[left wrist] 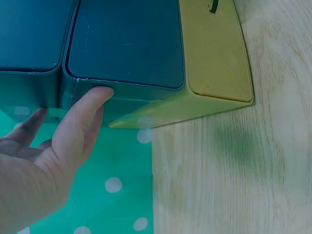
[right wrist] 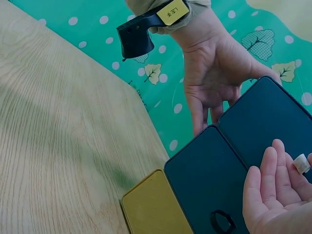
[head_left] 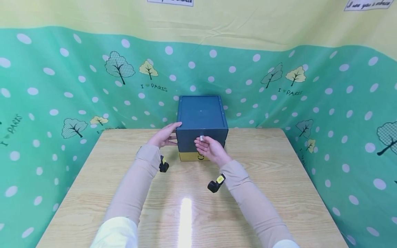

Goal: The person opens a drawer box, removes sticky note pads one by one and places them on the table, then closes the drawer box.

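A dark blue drawer box [head_left: 202, 112] stands at the back of the table, its bottom section a yellow drawer [head_left: 189, 157]. My left hand [head_left: 163, 136] rests at its left side with extended, spread fingers; one fingertip reaches the top edge. In the left wrist view, fingers [left wrist: 80, 119] lie against the blue side wall. My right hand [head_left: 212, 150] is at the upper drawer front, palm turned up. Its thumb and index finger pinch a small white piece [right wrist: 301, 164] there. A black loop [right wrist: 223, 222] sits on the blue drawer below.
The wooden table [head_left: 263, 179] runs back to a green dotted cloth [head_left: 124, 100] hung behind and along both sides. Black wrist cameras [head_left: 215, 184] stick out from both sleeves. A bright light reflection lies on the table's front middle.
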Demonstrator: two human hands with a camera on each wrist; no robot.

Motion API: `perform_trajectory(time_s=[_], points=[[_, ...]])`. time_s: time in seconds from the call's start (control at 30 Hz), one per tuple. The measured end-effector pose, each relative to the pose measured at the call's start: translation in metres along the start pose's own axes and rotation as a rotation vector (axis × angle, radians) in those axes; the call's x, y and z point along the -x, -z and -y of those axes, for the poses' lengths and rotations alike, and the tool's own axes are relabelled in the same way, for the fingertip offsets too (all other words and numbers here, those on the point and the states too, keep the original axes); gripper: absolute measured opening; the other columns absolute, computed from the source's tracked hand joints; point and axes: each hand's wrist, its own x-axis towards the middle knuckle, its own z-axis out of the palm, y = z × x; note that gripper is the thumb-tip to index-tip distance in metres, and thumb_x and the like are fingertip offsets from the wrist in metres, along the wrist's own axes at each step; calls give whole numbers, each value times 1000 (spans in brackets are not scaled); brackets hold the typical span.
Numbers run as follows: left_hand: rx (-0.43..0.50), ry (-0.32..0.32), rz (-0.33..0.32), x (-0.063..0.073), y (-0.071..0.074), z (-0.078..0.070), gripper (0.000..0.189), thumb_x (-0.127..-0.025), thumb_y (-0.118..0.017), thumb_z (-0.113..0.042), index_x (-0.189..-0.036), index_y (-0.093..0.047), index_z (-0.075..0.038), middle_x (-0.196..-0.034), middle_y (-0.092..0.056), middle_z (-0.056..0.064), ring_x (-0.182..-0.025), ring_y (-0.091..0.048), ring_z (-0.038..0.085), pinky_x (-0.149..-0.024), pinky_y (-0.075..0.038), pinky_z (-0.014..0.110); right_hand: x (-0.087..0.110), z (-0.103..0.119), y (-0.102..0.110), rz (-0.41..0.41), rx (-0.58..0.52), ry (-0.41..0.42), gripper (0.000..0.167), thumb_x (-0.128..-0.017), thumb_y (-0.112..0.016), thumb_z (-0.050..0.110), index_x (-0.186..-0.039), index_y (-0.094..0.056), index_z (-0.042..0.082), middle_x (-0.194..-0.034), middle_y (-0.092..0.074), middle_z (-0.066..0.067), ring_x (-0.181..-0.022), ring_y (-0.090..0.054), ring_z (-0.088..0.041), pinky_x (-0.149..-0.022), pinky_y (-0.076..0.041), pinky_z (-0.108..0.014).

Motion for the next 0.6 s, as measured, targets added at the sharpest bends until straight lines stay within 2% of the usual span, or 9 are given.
perform_trajectory(time_s=[0.2, 0.43, 0.6], points=[[8, -7, 2, -1, 0, 0, 74, -95, -46, -49, -153, -11, -18, -155, -17, 17, -139, -27, 38, -105, -37, 53, 1, 0, 0, 4, 6, 3, 25, -102, -38, 16, -108, -57, 0, -85, -68, 0, -93, -63, -15, -110, -35, -41], [7, 0, 15, -4, 1, 2, 72, -96, -46, -48, -153, -13, -18, -154, -18, 17, -139, -27, 39, -105, -36, 55, 4, -2, 1, -7, 3, -12, 23, -101, -39, 14, -103, -58, 2, -84, -69, 0, -94, -63, -16, -111, -34, -42], [12, -4, -4, -4, 1, 3, 72, -95, -46, -48, -152, -15, -18, -154, -18, 16, -139, -27, 39, -104, -37, 55, 4, -1, -1, -23, 2, -14, 23, -100, -41, 15, -105, -58, 1, -86, -69, -1, -100, -62, -20, -109, -36, -41]])
